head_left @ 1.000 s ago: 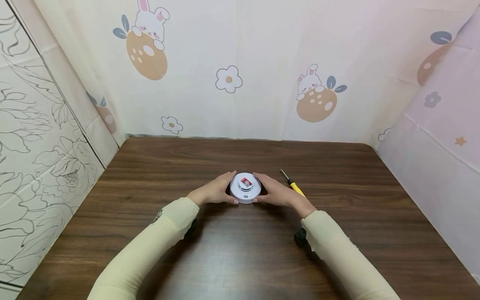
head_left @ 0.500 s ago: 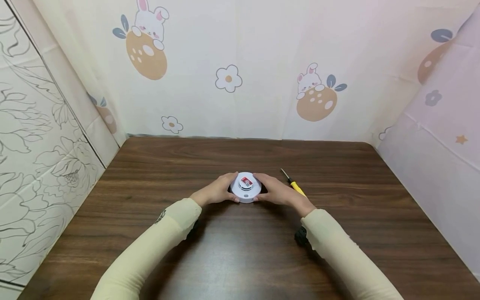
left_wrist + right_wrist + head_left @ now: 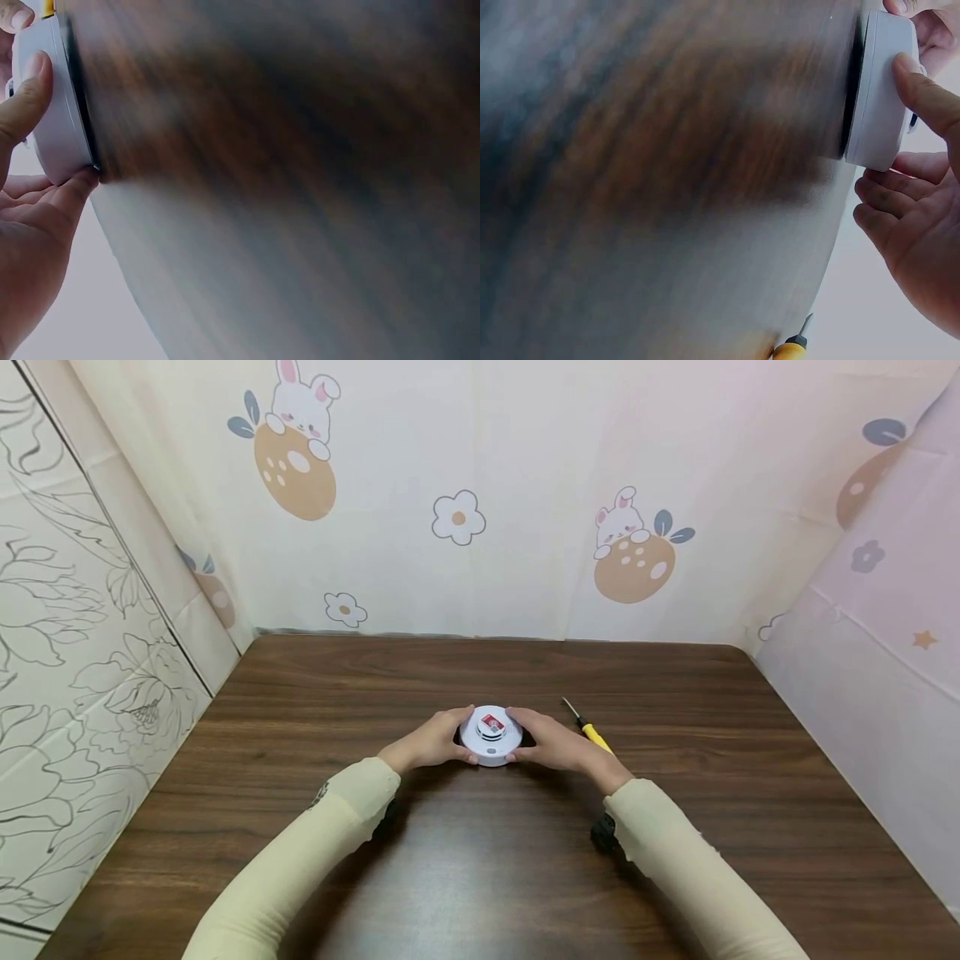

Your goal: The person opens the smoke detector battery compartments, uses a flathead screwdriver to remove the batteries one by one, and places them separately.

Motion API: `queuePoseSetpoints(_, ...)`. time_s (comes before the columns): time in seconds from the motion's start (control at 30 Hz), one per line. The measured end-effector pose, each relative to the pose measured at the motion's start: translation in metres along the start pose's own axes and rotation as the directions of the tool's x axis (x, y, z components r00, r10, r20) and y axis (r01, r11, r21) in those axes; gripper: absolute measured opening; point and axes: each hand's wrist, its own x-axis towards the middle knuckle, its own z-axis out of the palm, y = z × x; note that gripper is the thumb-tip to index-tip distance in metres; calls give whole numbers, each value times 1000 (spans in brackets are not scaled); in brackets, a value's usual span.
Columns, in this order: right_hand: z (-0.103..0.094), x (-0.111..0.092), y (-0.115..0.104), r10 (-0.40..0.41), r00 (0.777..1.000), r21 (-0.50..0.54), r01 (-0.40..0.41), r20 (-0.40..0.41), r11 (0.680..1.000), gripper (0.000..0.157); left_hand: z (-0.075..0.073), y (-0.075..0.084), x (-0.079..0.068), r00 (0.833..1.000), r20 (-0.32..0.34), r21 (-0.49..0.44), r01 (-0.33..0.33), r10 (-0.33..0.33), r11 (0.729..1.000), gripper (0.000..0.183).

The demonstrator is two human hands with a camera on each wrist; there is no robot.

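Two pale cream sleeves (image 3: 300,852) reach in over a dark wooden table (image 3: 465,868), a black object (image 3: 603,832) showing beneath the right cuff. The person's left hand (image 3: 431,743) and right hand (image 3: 558,745) grip a round white smoke alarm (image 3: 491,748) from opposite sides, each thumb against the near side of its rim and the fingers curved round toward the far side, pinching it between them. In the right wrist view, the lower fingers of the right hand lie loosely bent, close beside one another, below the rim.

The alarm is level between the two hands, its red label (image 3: 492,722) facing up; whether its base touches the wood is hard to tell, as a dark strip runs along the underside. Just beyond the right wrist, a yellow-handled screwdriver (image 3: 588,728) lies at a slant on the table, its tip pointing away and the end of its handle hidden. Behind the table hangs a white curtain (image 3: 525,435) printed with rabbits and flowers; at left stands a panel (image 3: 67,602) of line-drawn blooms.
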Motion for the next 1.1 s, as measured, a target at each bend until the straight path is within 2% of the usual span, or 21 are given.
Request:
queuePoseSetpoints(0.27, -2, -3, 2, -2, 1000, 28, 2, -6, 1000, 76, -4, 1, -2, 999, -28, -29, -18, 17, 999, 82)
queuePoseSetpoints(0.47, -5, -4, 4, -39, 999, 74, 41, -28, 996, 73, -7, 2, -4, 1000, -26, -72, -3, 1, 997, 79)
queuePoseSetpoints(0.7, -9, -5, 3, -73, 996, 148, 81, -59, 986, 67, -10, 0, -5, 999, -28, -102, -32, 29, 994, 74)
queuePoseSetpoints(0.83, -10, -6, 3, -86, 993, 181, 100, -84, 978, 65, -12, 1, -6, 999, -34, -152, -33, 28, 988, 71)
queuePoseSetpoints(1.1, -12, -5, 4, -34, 991, 253, 67, -130, 965, 56, -16, 4, -10, 997, -80, -222, -41, 24, 974, 64)
